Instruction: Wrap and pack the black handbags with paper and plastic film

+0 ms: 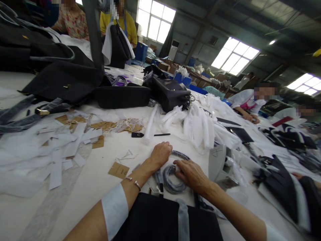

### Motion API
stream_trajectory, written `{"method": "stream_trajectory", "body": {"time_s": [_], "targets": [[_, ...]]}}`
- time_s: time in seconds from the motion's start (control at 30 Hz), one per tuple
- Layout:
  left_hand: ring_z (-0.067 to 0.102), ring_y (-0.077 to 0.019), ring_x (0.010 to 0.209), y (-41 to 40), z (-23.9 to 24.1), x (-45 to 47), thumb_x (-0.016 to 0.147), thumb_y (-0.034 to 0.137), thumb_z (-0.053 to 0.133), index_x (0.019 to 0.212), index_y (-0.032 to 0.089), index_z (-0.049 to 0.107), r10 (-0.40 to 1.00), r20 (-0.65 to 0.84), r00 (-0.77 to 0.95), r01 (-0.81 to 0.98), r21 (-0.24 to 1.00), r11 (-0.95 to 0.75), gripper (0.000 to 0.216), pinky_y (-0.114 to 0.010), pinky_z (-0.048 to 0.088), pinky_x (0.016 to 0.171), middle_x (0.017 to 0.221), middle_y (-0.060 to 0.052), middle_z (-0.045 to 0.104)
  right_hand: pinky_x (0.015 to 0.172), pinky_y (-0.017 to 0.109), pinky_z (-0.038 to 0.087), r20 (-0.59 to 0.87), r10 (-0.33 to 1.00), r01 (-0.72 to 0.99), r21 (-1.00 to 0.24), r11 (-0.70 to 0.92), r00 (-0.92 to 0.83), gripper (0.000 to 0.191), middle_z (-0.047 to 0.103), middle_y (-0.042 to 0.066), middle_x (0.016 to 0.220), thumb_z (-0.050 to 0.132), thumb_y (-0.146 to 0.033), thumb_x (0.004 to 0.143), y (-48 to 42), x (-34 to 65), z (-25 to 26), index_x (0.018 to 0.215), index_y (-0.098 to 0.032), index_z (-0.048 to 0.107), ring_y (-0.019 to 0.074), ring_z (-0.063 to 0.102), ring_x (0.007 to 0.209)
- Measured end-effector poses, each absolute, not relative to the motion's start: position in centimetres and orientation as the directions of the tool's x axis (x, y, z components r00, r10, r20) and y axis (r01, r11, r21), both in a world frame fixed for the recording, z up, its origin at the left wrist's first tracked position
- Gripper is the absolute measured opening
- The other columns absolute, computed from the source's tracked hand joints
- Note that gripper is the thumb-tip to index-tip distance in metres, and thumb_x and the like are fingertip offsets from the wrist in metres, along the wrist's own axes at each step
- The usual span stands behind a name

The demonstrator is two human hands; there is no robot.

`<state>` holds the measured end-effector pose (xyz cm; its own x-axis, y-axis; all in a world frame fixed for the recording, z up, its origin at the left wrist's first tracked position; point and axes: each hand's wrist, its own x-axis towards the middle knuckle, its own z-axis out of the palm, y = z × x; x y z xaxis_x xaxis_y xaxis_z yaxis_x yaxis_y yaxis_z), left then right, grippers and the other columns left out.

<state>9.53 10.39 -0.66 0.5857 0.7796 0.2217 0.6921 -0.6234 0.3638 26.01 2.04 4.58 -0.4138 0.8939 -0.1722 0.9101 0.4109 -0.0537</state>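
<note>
A black handbag [160, 217] lies in front of me at the table's near edge, with a greyish wrapped strip [183, 221] over it. Its plastic-wrapped handle [181, 154] arches away from me between my hands. My left hand [162, 154] is closed at the left side of the arch, fingers curled and partly hidden. Bent over the handle's right side is my right hand [192, 173], its fingertips close to a coiled, plastic-wrapped strap [167, 180] lying inside the arch. Whether those fingertips also press on the coil is unclear.
Brown paper tags [119, 170] and white strips [56, 169] lie to the left. A small black leather tab [137, 135] is ahead. White wrapped rolls [198, 125] and black bags [170, 93] stand further back. A grey-white holder [217, 164] is at right. Co-workers sit around the table.
</note>
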Motion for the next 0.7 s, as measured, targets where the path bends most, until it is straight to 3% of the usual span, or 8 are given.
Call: {"method": "stream_trajectory", "body": {"time_s": [0.13,0.23,0.43,0.6,0.7], "targets": [[0.058,-0.0205,0.095,10.6,-0.5,9.4,0.093,0.021,0.051,0.092,0.019,0.064,0.792,0.193,0.579,0.692,0.397,-0.603,0.013,-0.031,0.048,0.085,0.098,-0.006,0.063,0.076,0.028,0.042,-0.099,0.971,0.974,-0.071,0.213,-0.22,0.011,0.068,0.004,0.096,0.062,-0.026,0.088,3.6,25.4,4.4,0.098,-0.022,0.065,0.0209,0.064,0.092],[0.059,-0.0191,0.093,10.8,-0.3,9.3,0.093,0.022,0.05,0.092,0.019,0.066,0.81,0.175,0.56,0.7,0.422,-0.576,0.016,-0.028,0.047,0.083,0.095,-0.005,0.063,0.073,0.028,0.041,-0.056,0.987,0.986,-0.078,0.148,-0.153,0.015,0.067,0.005,0.098,0.062,-0.026,0.088,5.5,25.4,4.3,0.101,-0.02,0.062,0.0201,0.063,0.089],[0.06,-0.0185,0.093,10.7,-0.2,9.1,0.094,0.019,0.046,0.092,0.02,0.067,0.825,0.175,0.538,0.698,0.457,-0.552,0.021,-0.028,0.047,0.081,0.094,-0.004,0.064,0.064,0.027,0.037,-0.094,0.985,0.986,-0.101,0.136,-0.146,0.02,0.066,0.001,0.088,0.071,-0.026,0.08,6.9,25.9,4.7,0.095,-0.021,0.06,0.0182,0.062,0.078],[0.06,-0.0192,0.092,10.7,-0.3,9.2,0.096,0.021,0.042,0.093,0.02,0.066,0.823,0.181,0.539,0.69,0.465,-0.554,0.024,-0.029,0.047,0.08,0.095,-0.005,0.063,0.07,0.029,0.039,-0.075,0.987,0.987,-0.09,0.134,-0.141,0.036,0.062,0.005,0.106,0.072,-0.028,0.08,7.1,26.2,4.9,0.113,-0.022,0.06,0.0216,0.061,0.093],[0.06,-0.0205,0.093,10.4,-0.1,9.2,0.098,0.033,0.044,0.097,0.019,0.065,0.822,0.187,0.537,0.695,0.454,-0.557,0.025,-0.031,0.049,0.08,0.097,-0.005,0.063,0.073,0.029,0.042,-0.079,0.982,0.98,-0.108,0.165,-0.174,0.031,0.061,0.005,0.103,0.07,-0.032,0.082,7.4,26.3,4.7,0.111,-0.023,0.065,0.0213,0.062,0.091]]}}
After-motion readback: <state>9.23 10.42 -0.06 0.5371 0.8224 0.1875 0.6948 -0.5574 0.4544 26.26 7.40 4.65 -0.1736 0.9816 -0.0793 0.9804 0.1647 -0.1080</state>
